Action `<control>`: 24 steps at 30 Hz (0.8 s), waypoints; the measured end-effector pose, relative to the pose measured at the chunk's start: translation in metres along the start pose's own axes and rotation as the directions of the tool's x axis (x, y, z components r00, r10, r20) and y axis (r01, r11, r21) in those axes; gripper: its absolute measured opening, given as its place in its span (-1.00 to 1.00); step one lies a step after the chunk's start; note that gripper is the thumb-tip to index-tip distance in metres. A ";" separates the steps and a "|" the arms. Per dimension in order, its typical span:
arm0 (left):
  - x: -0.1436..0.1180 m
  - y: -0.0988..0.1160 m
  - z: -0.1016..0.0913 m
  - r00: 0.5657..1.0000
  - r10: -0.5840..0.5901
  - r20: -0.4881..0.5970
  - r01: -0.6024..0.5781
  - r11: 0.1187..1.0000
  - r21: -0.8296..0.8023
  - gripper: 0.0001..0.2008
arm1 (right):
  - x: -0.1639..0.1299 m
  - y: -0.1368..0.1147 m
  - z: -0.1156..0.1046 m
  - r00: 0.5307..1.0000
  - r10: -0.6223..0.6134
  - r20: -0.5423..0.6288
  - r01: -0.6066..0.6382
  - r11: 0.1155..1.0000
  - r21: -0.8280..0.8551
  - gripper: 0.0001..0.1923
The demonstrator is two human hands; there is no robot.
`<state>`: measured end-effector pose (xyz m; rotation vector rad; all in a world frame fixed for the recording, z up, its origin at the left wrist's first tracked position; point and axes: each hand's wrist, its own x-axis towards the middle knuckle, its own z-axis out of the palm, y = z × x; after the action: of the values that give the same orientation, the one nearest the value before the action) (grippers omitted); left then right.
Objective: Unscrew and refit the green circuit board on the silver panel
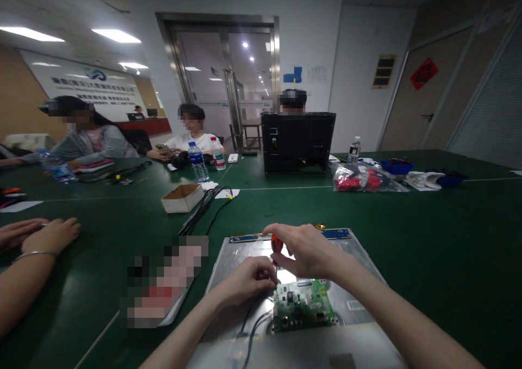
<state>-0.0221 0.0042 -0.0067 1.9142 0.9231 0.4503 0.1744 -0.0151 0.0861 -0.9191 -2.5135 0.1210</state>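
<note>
A silver metal panel point(359, 260) lies flat on the green table in front of me, with a green circuit board point(304, 303) mounted on its near part. My right hand point(304, 249) grips the red handle of a screwdriver point(276, 245) held upright over the board's top left corner. My left hand point(247, 282) is curled just beside the screwdriver's shaft, fingertips pinched at its lower end. Black cables point(250, 325) run from the board towards me.
Another person's hands point(38, 235) rest on the table at the left. A small cardboard box point(182, 197), water bottles point(198, 162), a black monitor back point(297, 142) and a bag of red parts point(359, 178) stand farther off. Three people sit at the far side.
</note>
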 end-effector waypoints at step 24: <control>-0.002 0.008 -0.003 0.998 -0.035 0.055 0.032 0.998 0.055 -0.85 | 0.002 0.000 0.001 0.998 0.061 -0.024 -0.063 0.996 -0.064 -0.73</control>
<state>-0.0224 0.0019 0.0014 1.9468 0.9380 0.3533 0.1724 -0.0143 0.0859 -1.0192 -2.4828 0.0487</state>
